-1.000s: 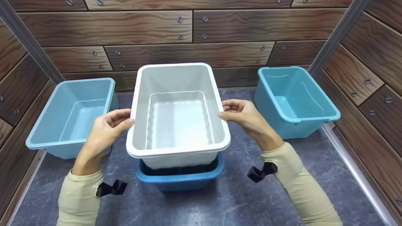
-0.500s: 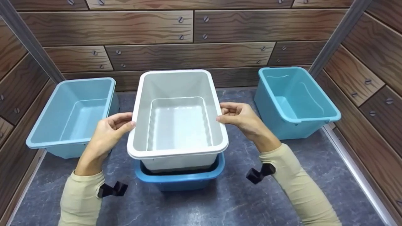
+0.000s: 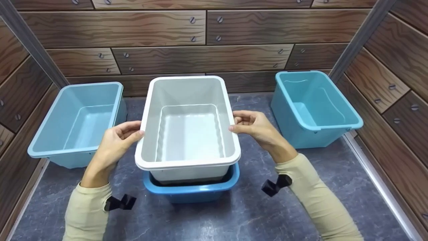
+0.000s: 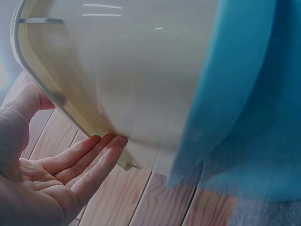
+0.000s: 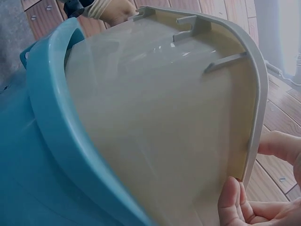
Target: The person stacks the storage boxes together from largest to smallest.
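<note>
A white rectangular plastic bin (image 3: 190,134) sits partly inside a darker blue bin (image 3: 192,194) in the middle of the head view. My left hand (image 3: 117,142) pinches the white bin's left rim, thumb on top and fingers beneath. On the opposite rim, my right hand (image 3: 255,129) grips in the same way. Both wrist views show the white bin's outer wall (image 4: 141,70) going down past the blue rim (image 5: 61,84), with its own rim well above. The blue bin's inside is mostly hidden by the white one.
To the left stands a light blue bin (image 3: 50,134), seemingly with another rim just under its own. A teal bin (image 3: 301,127) is at the right, near the wall. Wood-patterned walls (image 3: 160,28) enclose the dark marbled surface (image 3: 267,221) on the back and sides.
The white bin has come down a little, deeper into the blue bin, with both hands keeping hold of its rim. The side bins have not moved.
</note>
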Tool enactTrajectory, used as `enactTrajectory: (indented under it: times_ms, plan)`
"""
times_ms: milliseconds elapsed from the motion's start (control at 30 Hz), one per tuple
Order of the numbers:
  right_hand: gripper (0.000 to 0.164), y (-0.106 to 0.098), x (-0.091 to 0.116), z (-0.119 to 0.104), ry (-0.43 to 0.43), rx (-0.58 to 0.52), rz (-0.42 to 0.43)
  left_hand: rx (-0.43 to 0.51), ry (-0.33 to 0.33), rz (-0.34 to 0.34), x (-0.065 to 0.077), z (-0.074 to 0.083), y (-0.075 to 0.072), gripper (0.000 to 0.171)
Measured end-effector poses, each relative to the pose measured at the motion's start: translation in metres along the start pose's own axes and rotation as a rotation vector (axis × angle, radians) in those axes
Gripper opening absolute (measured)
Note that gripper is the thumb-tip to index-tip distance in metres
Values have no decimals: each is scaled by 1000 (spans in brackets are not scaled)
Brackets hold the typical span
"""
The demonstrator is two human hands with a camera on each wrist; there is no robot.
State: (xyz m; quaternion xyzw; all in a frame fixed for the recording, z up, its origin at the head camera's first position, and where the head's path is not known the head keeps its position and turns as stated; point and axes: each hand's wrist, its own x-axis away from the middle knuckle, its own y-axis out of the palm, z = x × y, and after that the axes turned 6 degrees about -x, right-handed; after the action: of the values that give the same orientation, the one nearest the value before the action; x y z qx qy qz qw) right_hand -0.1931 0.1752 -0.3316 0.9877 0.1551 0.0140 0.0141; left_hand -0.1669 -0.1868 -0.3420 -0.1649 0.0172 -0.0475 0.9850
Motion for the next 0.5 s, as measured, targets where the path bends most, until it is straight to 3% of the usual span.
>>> enactTrajectory:
  times_ms: [200,500]
  plan:
    - [58,-1,0,3,16,14,1,-6,-10,2,-1,-1,1,42]
    - [57,-1,-1,6,30,32,24,-87,-10,-8,-2,-4,2,42]
